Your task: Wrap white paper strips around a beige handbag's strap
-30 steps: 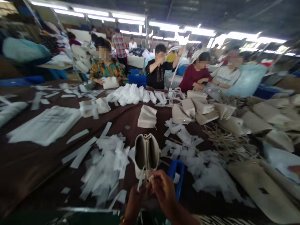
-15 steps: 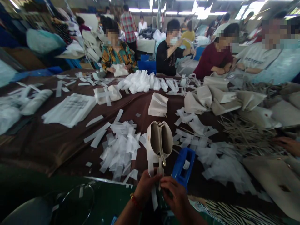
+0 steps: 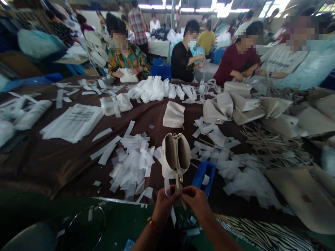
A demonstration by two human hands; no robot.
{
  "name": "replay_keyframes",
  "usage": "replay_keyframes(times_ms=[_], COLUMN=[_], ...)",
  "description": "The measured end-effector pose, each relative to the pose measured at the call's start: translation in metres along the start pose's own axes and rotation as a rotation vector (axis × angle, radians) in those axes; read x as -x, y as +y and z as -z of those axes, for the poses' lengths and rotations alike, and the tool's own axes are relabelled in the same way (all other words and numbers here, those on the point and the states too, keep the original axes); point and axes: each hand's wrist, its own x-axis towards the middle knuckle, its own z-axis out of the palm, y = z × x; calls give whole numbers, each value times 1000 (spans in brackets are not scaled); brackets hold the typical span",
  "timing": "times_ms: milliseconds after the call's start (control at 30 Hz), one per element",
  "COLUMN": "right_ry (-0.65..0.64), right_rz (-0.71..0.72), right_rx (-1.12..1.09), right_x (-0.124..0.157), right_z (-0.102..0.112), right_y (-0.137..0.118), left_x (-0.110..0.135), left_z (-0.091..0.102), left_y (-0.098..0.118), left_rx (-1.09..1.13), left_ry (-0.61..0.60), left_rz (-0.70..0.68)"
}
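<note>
Cream handbag (image 3: pixel 175 155) held upright in front of the wearer, above a brown-covered table (image 3: pixel 60 174). Long axis near vertical, top end at 12 o'clock, open zip mouth facing the camera. Left hand (image 3: pixel 164 206), wearing a red bracelet (image 3: pixel 153 225), and right hand (image 3: pixel 196 203) are both closed on the bag's lower end. A white paper strip (image 3: pixel 166 186) and a metal zip pull (image 3: pixel 179 176) hang toward them. A blue tape dispenser (image 3: pixel 204 178) sits just beside the bag at 4 o'clock; loose white paper strips (image 3: pixel 132 164) lie at 9 o'clock. Printed sheet (image 3: pixel 73 122) at 10 o'clock: text too small to read.
</note>
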Motion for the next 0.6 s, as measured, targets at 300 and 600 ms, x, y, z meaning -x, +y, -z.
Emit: replay_keyframes(times_ms=[300,600], right_ry=[239,124], right_rz=[358,-74], right_rx=[137,-63], right_x=[11,7], right_z=[-9,-3], right_y=[12,4], left_x=[-2,5], left_z=[-5,-12], left_y=[6,-19], left_rx=[-52,331], left_ry=[5,105], left_rz=[48,84])
